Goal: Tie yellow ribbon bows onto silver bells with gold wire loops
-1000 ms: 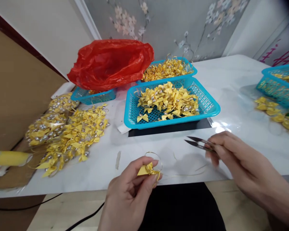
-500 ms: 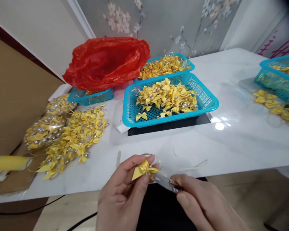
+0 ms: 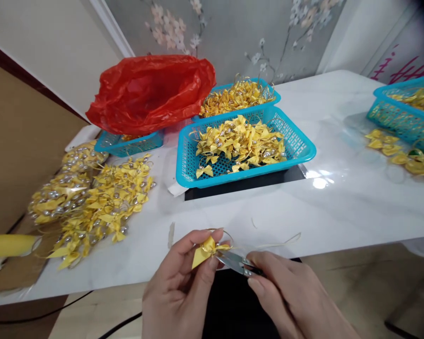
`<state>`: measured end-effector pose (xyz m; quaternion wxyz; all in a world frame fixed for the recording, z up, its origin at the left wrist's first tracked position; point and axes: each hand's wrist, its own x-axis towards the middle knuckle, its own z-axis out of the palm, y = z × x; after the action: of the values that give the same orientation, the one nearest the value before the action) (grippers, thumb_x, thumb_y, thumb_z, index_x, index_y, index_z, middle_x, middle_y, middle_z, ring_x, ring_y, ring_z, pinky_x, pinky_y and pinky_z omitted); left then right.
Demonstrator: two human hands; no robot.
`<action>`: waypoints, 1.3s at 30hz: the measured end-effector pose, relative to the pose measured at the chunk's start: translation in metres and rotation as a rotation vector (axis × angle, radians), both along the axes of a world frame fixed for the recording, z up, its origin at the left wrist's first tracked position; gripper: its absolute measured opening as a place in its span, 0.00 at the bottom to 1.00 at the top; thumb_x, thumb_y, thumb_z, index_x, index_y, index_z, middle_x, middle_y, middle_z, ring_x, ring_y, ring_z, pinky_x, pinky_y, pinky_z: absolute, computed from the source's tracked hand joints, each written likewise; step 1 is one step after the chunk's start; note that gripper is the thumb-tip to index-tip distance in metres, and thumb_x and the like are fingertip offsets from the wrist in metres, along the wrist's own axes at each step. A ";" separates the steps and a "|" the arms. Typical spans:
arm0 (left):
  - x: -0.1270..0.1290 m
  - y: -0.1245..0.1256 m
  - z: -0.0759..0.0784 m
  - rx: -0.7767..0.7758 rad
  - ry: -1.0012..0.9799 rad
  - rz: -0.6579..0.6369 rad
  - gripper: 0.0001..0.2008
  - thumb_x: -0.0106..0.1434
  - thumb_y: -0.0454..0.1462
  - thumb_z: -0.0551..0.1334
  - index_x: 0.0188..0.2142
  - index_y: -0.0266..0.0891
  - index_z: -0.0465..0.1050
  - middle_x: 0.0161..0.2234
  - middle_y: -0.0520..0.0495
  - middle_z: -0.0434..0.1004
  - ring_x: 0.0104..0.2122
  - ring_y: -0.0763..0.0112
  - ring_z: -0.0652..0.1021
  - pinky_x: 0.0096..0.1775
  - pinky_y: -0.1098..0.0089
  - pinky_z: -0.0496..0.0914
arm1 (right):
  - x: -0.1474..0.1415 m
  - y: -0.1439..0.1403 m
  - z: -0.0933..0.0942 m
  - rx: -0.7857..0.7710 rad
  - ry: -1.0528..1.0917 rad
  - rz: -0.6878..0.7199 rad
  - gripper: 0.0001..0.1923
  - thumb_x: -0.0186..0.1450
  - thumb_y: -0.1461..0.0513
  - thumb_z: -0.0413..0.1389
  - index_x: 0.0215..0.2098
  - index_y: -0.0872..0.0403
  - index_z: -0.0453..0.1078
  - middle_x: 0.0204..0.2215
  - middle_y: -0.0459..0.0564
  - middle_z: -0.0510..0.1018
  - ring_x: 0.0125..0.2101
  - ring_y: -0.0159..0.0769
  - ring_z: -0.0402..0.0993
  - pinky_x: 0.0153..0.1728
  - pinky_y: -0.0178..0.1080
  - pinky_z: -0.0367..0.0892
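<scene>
Between the thumb and fingers of my left hand (image 3: 185,278) is a yellow ribbon bow (image 3: 207,248) with a thin gold cord looped above it. My right hand (image 3: 286,289) is closed on small thread snips (image 3: 235,261). The pointed metal blades reach left, their tips at the knot of the bow, close to my left thumb. Whether a thread lies between the blades is too small to tell. Both hands are over the near edge of the white table (image 3: 325,207).
A blue basket (image 3: 245,176) of yellow bows stands ahead, another behind it. At the left lie a heap of bows with silver beads (image 3: 109,202) and a red plastic bag (image 3: 151,94) over a basket. Another blue basket (image 3: 406,113) is at right. A loose thread (image 3: 286,242) lies near my right hand.
The snips have turned slightly and their blades show more plainly at the bow's knot. My right hand has shifted a little left; the whole view has moved slightly.
</scene>
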<state>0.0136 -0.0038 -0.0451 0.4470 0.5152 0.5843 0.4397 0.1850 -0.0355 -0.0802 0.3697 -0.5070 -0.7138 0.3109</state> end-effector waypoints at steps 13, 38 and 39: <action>0.013 -0.005 0.001 -0.081 -0.084 0.106 0.08 0.57 0.39 0.71 0.38 0.48 0.79 0.38 0.56 0.88 0.36 0.71 0.85 0.38 0.82 0.78 | -0.004 0.004 0.000 0.006 0.083 -0.007 0.12 0.73 0.60 0.43 0.37 0.52 0.66 0.25 0.43 0.75 0.21 0.30 0.69 0.21 0.32 0.62; 0.002 0.002 -0.005 -0.158 -0.359 0.140 0.14 0.60 0.41 0.69 0.45 0.47 0.70 0.38 0.52 0.87 0.36 0.71 0.85 0.41 0.78 0.77 | 0.057 0.034 -0.030 0.314 -0.683 -0.467 0.22 0.74 0.54 0.43 0.50 0.57 0.74 0.37 0.57 0.77 0.36 0.48 0.76 0.29 0.43 0.67; 0.003 0.001 -0.005 -0.150 -0.327 0.154 0.16 0.61 0.41 0.68 0.47 0.49 0.69 0.38 0.52 0.87 0.35 0.71 0.85 0.40 0.77 0.77 | 0.060 0.037 -0.033 0.342 -0.705 -0.464 0.21 0.74 0.55 0.43 0.49 0.57 0.74 0.39 0.59 0.77 0.38 0.51 0.75 0.32 0.46 0.68</action>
<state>0.0170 -0.0028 -0.0503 0.5383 0.3560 0.5726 0.5056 0.2449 0.0014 -0.1129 0.2423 -0.6603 -0.7046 -0.0942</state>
